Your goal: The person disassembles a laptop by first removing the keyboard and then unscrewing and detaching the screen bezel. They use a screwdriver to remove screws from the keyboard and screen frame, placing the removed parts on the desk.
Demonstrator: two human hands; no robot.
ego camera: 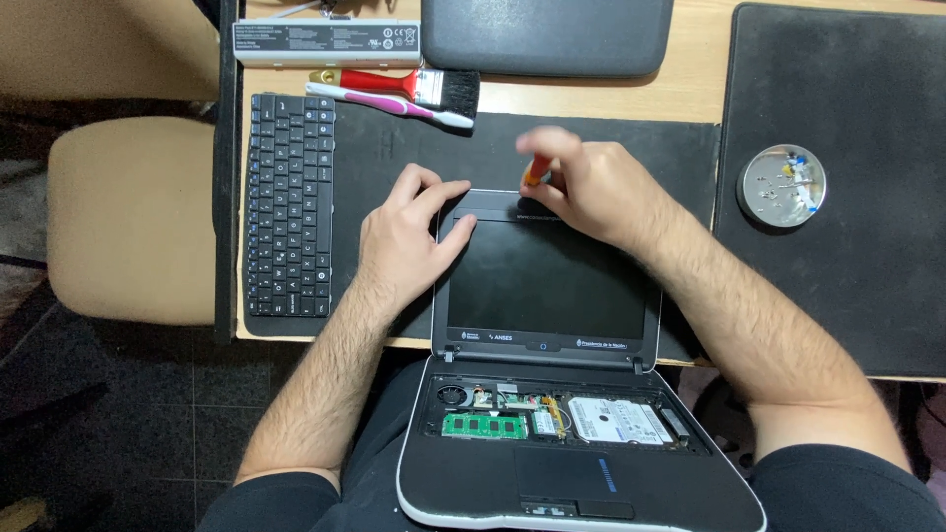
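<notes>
right hand (589, 187) pinches orange-handled screwdriver (535, 171), tip on top bezel of small black opened laptop (545, 286) | left hand (406, 234) flat, fingers spread, bracing laptop's top-left corner | detached black keyboard (289, 204) left of laptop | round metal screw dish (782, 186) right of laptop

A small dark laptop (547, 325) lies opened flat, its screen half on the black mat (414, 148), its base hanging off the mat's near edge with the keyboard gone, circuitry and drive bare. At the lid's top edge stands an orange-handled tool (535, 171), probably a screwdriver, blurred.
</notes>
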